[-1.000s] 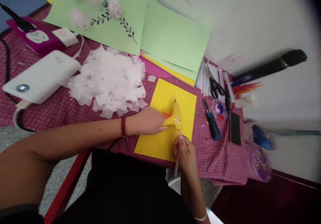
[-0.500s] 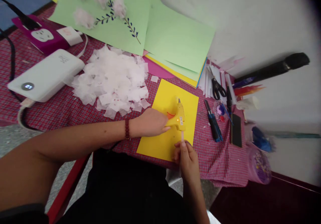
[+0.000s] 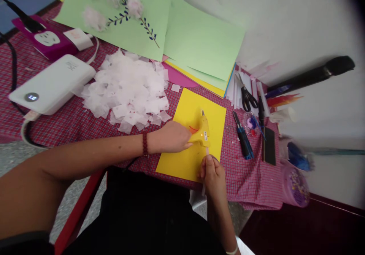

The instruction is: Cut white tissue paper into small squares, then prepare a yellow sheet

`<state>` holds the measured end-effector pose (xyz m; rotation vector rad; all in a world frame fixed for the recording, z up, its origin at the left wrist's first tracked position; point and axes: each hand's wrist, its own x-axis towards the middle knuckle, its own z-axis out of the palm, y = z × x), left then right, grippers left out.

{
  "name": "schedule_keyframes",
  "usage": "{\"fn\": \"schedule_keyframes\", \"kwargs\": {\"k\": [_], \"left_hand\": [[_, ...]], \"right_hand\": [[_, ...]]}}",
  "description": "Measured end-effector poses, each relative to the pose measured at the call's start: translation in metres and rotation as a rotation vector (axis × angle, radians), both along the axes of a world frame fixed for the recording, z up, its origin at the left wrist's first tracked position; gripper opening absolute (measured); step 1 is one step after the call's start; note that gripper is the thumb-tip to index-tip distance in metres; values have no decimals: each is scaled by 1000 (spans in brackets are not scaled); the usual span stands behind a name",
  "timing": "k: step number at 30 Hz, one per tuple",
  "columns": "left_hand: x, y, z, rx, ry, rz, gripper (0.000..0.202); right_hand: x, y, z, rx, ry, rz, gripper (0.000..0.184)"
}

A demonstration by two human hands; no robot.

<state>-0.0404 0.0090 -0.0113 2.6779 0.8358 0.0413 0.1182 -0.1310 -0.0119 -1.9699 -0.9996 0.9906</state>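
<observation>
A yellow hot glue gun (image 3: 204, 132) lies over a yellow sheet of paper (image 3: 182, 112), its nozzle toward the far edge and a small orange light showing. My left hand (image 3: 171, 137), a dark red bead bracelet at its wrist, is closed around the handle near the orange trigger. Behind the gun, my right hand (image 3: 212, 173) pinches a clear glue stick (image 3: 207, 151) whose front end sits in the gun's rear. More of the stick shows below the right fingers. Left of the yellow sheet is a heap of white tissue paper squares (image 3: 128, 87).
A white power bank (image 3: 53, 83) and a purple socket block (image 3: 47, 38) stand at the left. Green sheets (image 3: 199, 45) lie at the back, one with tissue flowers. A utility knife (image 3: 243, 137), scissors (image 3: 247, 97) and a dark phone-like slab (image 3: 268, 146) are at the right.
My right hand has moved slightly up toward the glue gun, and less of the glue stick shows between them. My left hand keeps its hold on the gun.
</observation>
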Motion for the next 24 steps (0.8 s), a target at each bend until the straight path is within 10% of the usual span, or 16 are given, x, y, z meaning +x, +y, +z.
{"fn": "schedule_keyframes", "kwargs": {"k": [24], "left_hand": [[0,3,3,2,10,-47,45]], "right_hand": [[2,9,2,-13,12,8,37]]}}
